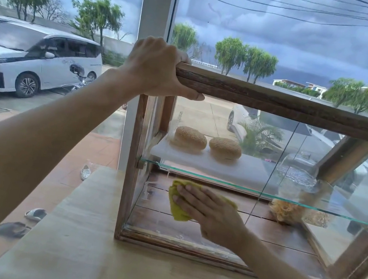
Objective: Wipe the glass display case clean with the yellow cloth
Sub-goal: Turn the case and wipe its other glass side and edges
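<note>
wood-framed glass display case (279,101) on a pale counter (93,257), near a window. left hand (155,68) clamped on the top left corner of the case. right hand (210,212) spread flat, pressing the yellow cloth (177,207) against the lower left part. on the glass shelf (219,180): white board (233,168) with two seeded buns (190,138), glass dome (298,166) at right. bagged food (284,211) below.
</note>
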### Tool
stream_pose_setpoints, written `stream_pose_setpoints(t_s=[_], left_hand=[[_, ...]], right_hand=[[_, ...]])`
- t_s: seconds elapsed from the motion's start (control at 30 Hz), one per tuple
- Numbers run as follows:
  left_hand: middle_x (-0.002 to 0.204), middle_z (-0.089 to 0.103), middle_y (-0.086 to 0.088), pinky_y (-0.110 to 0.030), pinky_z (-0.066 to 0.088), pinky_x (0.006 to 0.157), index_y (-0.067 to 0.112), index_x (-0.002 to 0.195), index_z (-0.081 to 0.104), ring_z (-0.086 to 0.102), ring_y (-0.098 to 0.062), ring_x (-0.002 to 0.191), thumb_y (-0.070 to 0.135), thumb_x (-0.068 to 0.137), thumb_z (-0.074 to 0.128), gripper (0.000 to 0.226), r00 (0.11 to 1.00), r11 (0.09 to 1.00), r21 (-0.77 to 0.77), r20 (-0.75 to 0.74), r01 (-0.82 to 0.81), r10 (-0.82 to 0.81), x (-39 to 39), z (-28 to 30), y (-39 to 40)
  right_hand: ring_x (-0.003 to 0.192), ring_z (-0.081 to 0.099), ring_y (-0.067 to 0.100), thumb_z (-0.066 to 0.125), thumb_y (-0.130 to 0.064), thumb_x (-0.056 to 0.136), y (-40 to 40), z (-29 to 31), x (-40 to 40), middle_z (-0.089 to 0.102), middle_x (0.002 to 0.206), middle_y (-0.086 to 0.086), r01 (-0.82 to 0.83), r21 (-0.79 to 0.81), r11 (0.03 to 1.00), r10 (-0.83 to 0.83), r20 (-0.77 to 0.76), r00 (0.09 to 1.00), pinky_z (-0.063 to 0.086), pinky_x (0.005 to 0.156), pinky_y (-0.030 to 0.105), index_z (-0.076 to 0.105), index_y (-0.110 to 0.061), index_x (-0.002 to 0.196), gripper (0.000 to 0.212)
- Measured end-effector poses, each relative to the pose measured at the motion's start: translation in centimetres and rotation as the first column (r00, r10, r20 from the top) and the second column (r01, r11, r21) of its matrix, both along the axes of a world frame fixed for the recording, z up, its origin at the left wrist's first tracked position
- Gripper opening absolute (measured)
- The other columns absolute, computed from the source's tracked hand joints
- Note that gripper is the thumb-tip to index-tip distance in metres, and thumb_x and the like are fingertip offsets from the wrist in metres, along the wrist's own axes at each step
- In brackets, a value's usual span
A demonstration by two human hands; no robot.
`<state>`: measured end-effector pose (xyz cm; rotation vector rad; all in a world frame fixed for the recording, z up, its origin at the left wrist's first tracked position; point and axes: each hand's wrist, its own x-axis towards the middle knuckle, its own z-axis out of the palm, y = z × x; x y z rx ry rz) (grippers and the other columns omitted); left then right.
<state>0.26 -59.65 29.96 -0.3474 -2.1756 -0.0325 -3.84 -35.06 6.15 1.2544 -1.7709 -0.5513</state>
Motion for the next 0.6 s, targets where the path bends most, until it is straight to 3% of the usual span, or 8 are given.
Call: stream_pose_setpoints(t_s=[0.23,0.33,0.43,0.5,0.6], left_hand=[[0.069,0.071,-0.003,-0.026,0.047,0.074,0.017,0.112,0.07,0.056,-0.017,0.061,0.092,0.047,0.042,0.103,1.0,1.0,-0.007,0.014,0.005,-0.005,0.1,0.0,0.1],[0.071,0.071,-0.002,-0.023,0.042,0.073,0.018,0.113,0.07,0.057,-0.016,0.063,0.09,0.049,0.052,0.098,1.0,1.0,-0.012,0.011,-0.009,0.009,0.1,0.0,0.1],[0.068,0.07,0.0,-0.022,0.043,0.071,0.018,0.108,0.072,0.057,-0.016,0.06,0.09,0.05,0.046,0.096,0.999,1.0,-0.009,0.034,-0.017,0.017,0.3,0.0,0.2],[0.067,0.069,0.001,-0.025,0.047,0.073,0.019,0.107,0.071,0.057,-0.016,0.06,0.095,0.045,0.04,0.103,0.998,1.0,-0.006,0.05,-0.027,0.028,0.2,0.1,0.2],[0.069,0.069,0.003,-0.03,0.053,0.077,0.02,0.108,0.071,0.059,-0.016,0.062,0.095,0.045,0.038,0.103,0.997,0.999,0.004,0.058,-0.048,0.048,0.2,0.1,0.2]], right_hand=[[0.142,0.025,0.014,0.026,-0.018,0.103,1.2,-7.7,0.1,0.035,0.151,-0.001,-0.016,0.18,0.984,-0.005,0.118,0.993,0.012,0.119,0.03,0.039,-0.017,0.143,0.042],[0.14,0.03,0.012,0.033,-0.018,0.101,1.3,-8.0,0.5,0.04,0.149,-0.004,-0.029,0.196,0.98,0.002,0.135,0.991,0.021,0.114,0.028,0.045,-0.02,0.14,0.041],[0.135,0.037,0.013,0.044,-0.018,0.097,1.1,-7.1,1.2,0.045,0.145,-0.003,-0.073,0.177,0.982,0.055,0.104,0.993,0.023,0.112,0.03,0.052,-0.02,0.134,0.038],[0.136,0.036,0.014,0.047,-0.014,0.093,0.8,-5.3,2.0,0.043,0.146,-0.002,-0.091,0.067,0.994,0.084,0.104,0.991,0.021,0.114,0.03,0.051,-0.018,0.135,0.041],[0.138,0.034,0.017,0.044,0.001,0.082,0.3,-0.3,2.9,0.039,0.149,0.003,-0.114,-0.275,0.955,0.146,0.101,0.984,0.032,0.108,0.034,0.042,-0.017,0.14,0.061]])
